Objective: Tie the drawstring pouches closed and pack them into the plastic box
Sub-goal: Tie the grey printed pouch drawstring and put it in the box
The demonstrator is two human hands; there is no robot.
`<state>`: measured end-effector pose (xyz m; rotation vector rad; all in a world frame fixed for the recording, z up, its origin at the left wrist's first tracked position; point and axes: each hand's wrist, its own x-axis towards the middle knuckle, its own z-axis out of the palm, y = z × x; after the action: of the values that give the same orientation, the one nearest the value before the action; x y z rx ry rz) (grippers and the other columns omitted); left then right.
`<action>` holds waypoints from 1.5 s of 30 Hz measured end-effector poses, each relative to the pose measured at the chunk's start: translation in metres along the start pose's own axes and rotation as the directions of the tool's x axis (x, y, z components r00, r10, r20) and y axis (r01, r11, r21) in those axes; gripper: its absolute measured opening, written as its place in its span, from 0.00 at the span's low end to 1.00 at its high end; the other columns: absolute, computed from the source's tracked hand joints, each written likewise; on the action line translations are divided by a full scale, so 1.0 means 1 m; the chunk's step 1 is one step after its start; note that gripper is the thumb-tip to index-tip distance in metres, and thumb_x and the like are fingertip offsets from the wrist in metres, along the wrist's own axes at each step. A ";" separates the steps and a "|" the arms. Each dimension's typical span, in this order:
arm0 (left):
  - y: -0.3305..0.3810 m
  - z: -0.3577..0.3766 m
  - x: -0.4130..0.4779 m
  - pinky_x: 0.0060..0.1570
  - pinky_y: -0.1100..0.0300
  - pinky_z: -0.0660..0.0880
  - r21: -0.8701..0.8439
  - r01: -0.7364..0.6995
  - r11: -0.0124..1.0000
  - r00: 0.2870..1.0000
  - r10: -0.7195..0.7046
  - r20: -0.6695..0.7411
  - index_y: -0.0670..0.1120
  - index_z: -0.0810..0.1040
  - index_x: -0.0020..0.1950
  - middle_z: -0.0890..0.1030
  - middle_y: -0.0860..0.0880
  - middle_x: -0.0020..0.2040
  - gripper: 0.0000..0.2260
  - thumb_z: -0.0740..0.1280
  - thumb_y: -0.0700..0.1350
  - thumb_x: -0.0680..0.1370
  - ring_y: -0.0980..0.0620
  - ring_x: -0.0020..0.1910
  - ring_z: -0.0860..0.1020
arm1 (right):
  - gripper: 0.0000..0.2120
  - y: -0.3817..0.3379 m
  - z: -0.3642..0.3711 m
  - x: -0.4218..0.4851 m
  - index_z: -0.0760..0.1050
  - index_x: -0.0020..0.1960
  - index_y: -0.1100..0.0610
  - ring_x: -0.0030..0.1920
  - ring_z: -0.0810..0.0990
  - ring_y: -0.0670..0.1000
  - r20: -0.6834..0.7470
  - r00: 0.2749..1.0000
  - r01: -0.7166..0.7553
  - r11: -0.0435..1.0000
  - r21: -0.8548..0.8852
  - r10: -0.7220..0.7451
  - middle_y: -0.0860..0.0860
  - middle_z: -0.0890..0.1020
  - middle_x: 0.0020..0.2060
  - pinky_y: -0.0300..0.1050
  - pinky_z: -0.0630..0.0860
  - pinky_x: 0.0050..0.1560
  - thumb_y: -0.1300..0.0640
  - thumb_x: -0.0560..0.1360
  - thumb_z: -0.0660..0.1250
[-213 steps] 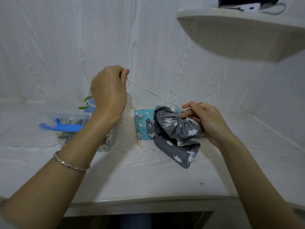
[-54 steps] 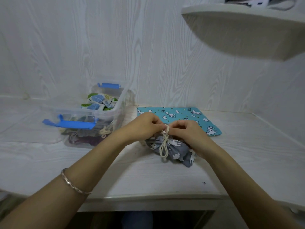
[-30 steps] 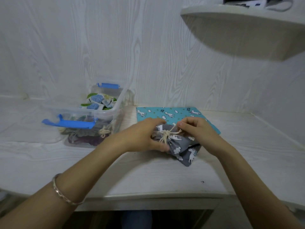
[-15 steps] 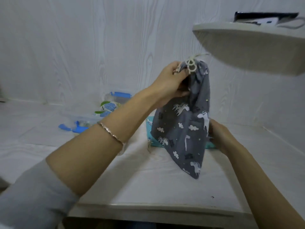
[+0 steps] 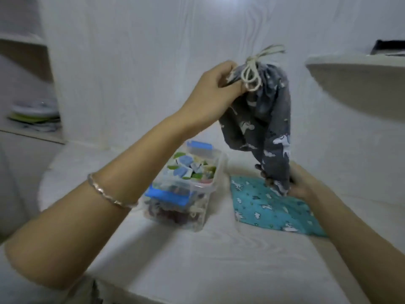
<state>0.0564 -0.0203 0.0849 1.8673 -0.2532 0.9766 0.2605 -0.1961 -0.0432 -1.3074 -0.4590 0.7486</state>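
Observation:
A grey drawstring pouch (image 5: 269, 119) with white animal prints hangs in the air, its cream cord (image 5: 252, 73) tied in a bow at the gathered top. My left hand (image 5: 217, 93) grips the gathered neck from the left. My right hand (image 5: 298, 183) holds the pouch's bottom end just above the table. Below and to the left stands the clear plastic box (image 5: 212, 189) with blue latches, its lid off and several cloth pouches inside. A teal pouch (image 5: 269, 209) lies flat on the table under my right hand.
A white shelf (image 5: 359, 84) juts out from the wall at the right, close to the raised pouch. At the far left a recess holds stacked plates (image 5: 35, 113). The white table (image 5: 197, 260) stretches toward me in front of the box.
The pouch was tied on the table, then lifted upright. Since half a second ago my view has swung left, and my right hand has closed on the pouch's bottom end.

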 end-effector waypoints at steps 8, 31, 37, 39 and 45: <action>-0.061 -0.095 -0.052 0.33 0.59 0.63 0.733 0.170 0.659 0.813 -0.514 0.273 0.47 0.76 0.35 0.71 0.50 0.31 0.11 0.67 0.47 0.77 0.53 0.31 0.66 | 0.27 -0.087 0.099 0.122 0.73 0.67 0.47 0.54 0.82 0.54 0.074 0.988 0.135 0.524 -0.841 -0.136 0.51 0.81 0.57 0.53 0.79 0.57 0.46 0.69 0.75; -0.154 -0.043 -0.017 0.71 0.50 0.61 0.855 -0.328 0.401 0.049 -0.897 0.440 0.60 0.44 0.78 0.55 0.49 0.79 0.36 0.63 0.60 0.77 0.46 0.73 0.62 | 0.50 0.004 0.199 0.127 0.59 0.74 0.47 0.64 0.74 0.54 -0.057 0.934 0.239 -0.737 -0.632 0.352 0.49 0.71 0.67 0.51 0.76 0.57 0.36 0.59 0.78; -0.164 -0.024 -0.021 0.65 0.54 0.64 0.825 -0.465 0.321 0.047 -0.922 0.385 0.51 0.50 0.79 0.57 0.47 0.78 0.33 0.64 0.48 0.79 0.46 0.73 0.62 | 0.43 0.005 0.206 0.129 0.65 0.71 0.50 0.45 0.78 0.51 -0.076 0.905 0.262 -0.690 -0.675 0.419 0.45 0.78 0.48 0.45 0.75 0.46 0.36 0.62 0.76; -0.160 -0.028 -0.015 0.59 0.56 0.70 0.868 -0.341 0.360 0.039 -0.917 0.396 0.50 0.55 0.78 0.63 0.45 0.76 0.31 0.65 0.51 0.78 0.47 0.63 0.70 | 0.45 -0.004 0.202 0.137 0.68 0.67 0.46 0.45 0.81 0.50 -0.034 0.907 0.258 -0.618 -0.743 0.420 0.45 0.81 0.50 0.46 0.78 0.47 0.33 0.55 0.78; -0.138 -0.060 -0.002 0.72 0.48 0.63 0.884 0.114 0.453 -0.017 -0.889 0.458 0.57 0.54 0.78 0.60 0.52 0.76 0.36 0.69 0.54 0.75 0.48 0.74 0.61 | 0.47 -0.013 0.207 0.148 0.57 0.75 0.42 0.68 0.67 0.57 0.300 0.936 0.352 -0.451 -0.820 0.185 0.51 0.64 0.69 0.59 0.72 0.63 0.46 0.63 0.78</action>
<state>0.1001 0.0987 0.0044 2.6261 0.2686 -1.0507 0.2237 0.0522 0.0001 -2.8611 -1.9152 0.0952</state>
